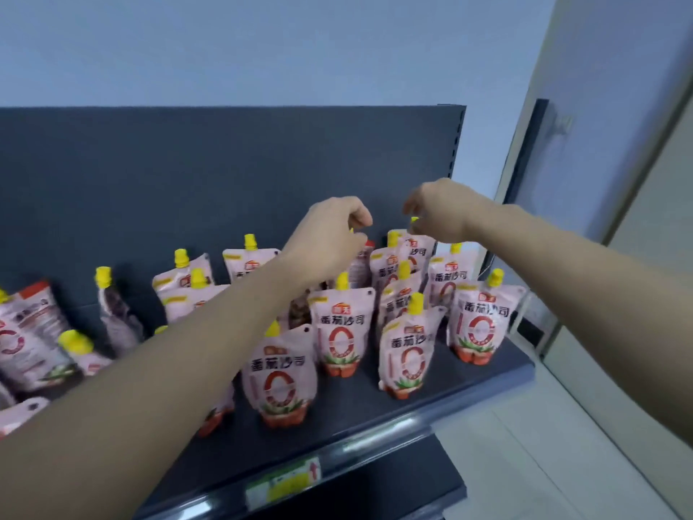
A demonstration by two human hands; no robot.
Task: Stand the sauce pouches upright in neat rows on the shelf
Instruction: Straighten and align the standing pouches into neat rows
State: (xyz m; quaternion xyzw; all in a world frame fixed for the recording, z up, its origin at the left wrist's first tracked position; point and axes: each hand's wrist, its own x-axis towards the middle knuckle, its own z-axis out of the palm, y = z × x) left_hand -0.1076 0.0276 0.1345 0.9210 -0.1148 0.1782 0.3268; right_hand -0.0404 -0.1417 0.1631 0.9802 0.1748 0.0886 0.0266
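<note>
- Head view: the right hand [440, 213] has its fingers [411, 204] curled downward. They pinch the yellow cap [414, 220] of a rear pouch [418, 251], which stands upright close to the back panel [187, 174] at about 1 o'clock on the shelf [356, 407].
- Just beside it, the left hand [330, 238] has its fingers [360, 219] curled tight over the top of a neighbouring pouch [362, 264] at 12 o'clock. Only a sliver of yellow shows there, and I cannot tell whether that pouch is held.
- From 12 to 3 o'clock, pink sauce pouches [343, 328] stand upright in rough rows, labels forward.
- At 9 o'clock, other pouches [33, 332] lean or lie flat, some turned back-side out.
- At 6 o'clock, a price label [285, 482] sits on the shelf's front rail [393, 431].
</note>
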